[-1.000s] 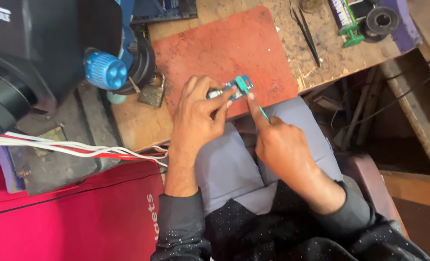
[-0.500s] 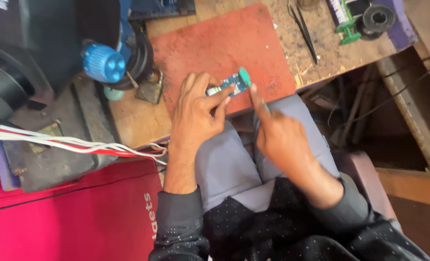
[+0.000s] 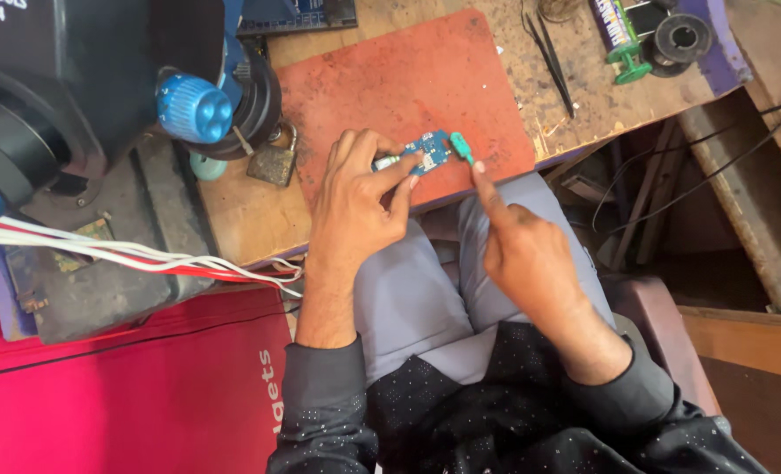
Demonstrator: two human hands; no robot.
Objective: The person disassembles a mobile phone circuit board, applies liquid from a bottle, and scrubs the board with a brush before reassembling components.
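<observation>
Hands work at the front edge of the worn wooden bench (image 3: 583,105). Left hand (image 3: 355,206) pinches a small blue circuit board (image 3: 429,151) over the front edge of the red-brown rectangular mat (image 3: 390,79). Right hand (image 3: 522,254), loosely curled, extends its forefinger to a teal plastic piece (image 3: 462,146) at the board's right end. Black tweezers (image 3: 550,57) lie near the mat's right edge.

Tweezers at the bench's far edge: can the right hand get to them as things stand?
Probably yes. The right hand holds nothing, only a fingertip near the small blue circuit board, and bare wooden bench lies between it and the tweezers.
</observation>
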